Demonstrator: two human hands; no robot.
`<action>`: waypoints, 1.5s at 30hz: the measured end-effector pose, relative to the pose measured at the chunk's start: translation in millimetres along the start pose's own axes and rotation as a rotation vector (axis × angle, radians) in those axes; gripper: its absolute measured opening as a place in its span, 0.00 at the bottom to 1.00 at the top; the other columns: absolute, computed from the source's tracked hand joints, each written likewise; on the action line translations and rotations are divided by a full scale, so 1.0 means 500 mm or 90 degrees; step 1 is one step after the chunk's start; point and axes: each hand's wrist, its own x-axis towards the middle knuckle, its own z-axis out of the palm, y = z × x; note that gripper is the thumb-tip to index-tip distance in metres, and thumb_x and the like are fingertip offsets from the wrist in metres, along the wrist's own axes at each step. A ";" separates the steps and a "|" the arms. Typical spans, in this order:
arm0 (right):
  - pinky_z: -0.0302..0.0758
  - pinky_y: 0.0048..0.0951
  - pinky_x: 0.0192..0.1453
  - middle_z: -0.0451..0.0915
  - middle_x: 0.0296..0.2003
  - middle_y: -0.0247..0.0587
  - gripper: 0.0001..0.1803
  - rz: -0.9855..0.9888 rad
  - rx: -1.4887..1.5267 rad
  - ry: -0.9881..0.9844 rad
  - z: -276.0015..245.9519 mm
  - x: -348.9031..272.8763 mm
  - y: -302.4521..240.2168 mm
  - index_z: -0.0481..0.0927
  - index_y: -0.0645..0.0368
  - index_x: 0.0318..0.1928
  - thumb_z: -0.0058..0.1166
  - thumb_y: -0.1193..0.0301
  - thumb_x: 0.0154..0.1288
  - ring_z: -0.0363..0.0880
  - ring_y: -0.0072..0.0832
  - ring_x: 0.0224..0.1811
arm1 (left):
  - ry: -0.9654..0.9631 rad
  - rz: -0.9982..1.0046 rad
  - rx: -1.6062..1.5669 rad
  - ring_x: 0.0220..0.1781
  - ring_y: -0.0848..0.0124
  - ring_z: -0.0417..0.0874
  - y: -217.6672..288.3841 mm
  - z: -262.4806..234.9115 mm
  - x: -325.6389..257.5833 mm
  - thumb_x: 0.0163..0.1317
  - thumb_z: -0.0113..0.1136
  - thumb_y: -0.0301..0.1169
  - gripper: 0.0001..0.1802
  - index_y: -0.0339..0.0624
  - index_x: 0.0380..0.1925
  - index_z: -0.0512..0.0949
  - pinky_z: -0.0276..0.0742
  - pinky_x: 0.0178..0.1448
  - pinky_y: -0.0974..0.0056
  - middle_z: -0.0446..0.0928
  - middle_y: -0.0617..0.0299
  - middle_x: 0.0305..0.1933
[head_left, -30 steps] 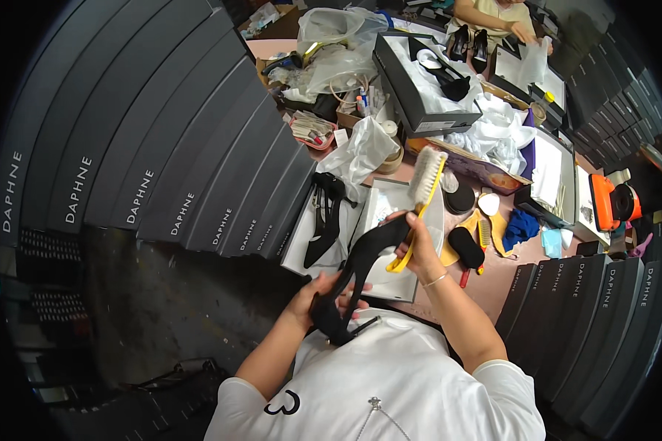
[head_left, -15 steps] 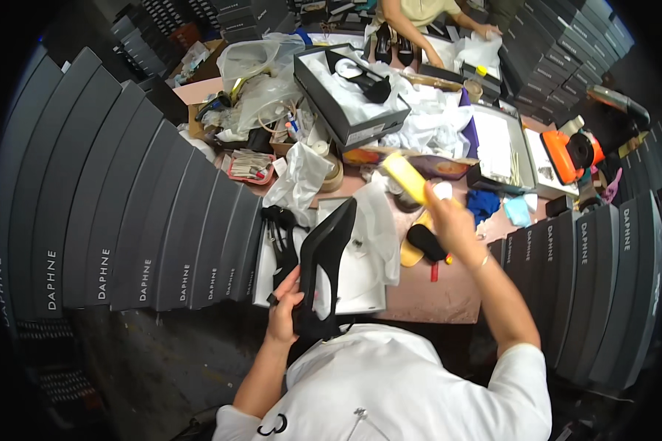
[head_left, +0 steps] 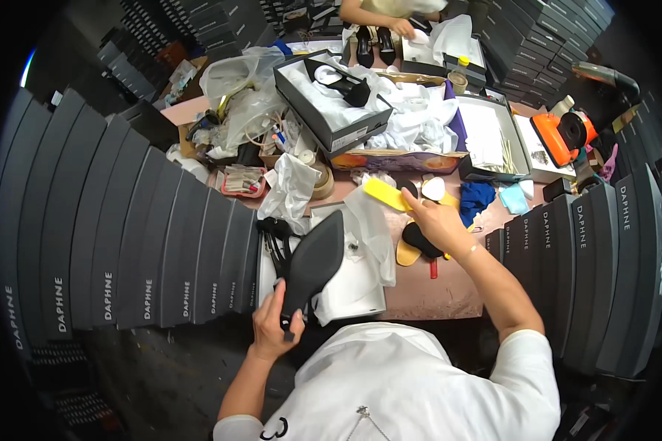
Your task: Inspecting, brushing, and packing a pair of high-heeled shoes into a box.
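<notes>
My left hand [head_left: 273,327] grips a black high-heeled shoe [head_left: 318,250] near its heel, with the broad dark sole turned up. Below it lies an open white shoebox [head_left: 354,298] with tissue paper [head_left: 371,235] hanging over its right side. A strappy black shoe [head_left: 272,237] rests at that box's left side. My right hand [head_left: 440,226] is closed on a yellow oblong block [head_left: 385,194], held over the table apart from the shoe; whether it has bristles cannot be made out. Under my right wrist are a black oval pad [head_left: 418,239] and a small red piece [head_left: 433,269].
Dark shoeboxes [head_left: 88,242] wall the left side, and more [head_left: 599,257] line the right. Ahead, a grey box [head_left: 338,136] holds a shoe in tissue. An orange tool [head_left: 555,140] and a blue cloth [head_left: 478,202] lie right. A co-worker's hand [head_left: 402,28] works across the table.
The shoe in my left hand has turned from its side view to show its sole. My right hand has drawn slightly left and down with the yellow block. The co-worker's hands have moved.
</notes>
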 end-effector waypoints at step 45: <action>0.74 0.43 0.29 0.77 0.25 0.48 0.27 -0.028 0.266 0.066 -0.009 -0.011 -0.205 0.62 0.54 0.68 0.48 0.64 0.70 0.78 0.47 0.25 | 0.061 -0.083 0.014 0.35 0.51 0.81 -0.026 -0.036 0.011 0.46 0.58 0.26 0.33 0.27 0.57 0.70 0.79 0.41 0.58 0.77 0.44 0.37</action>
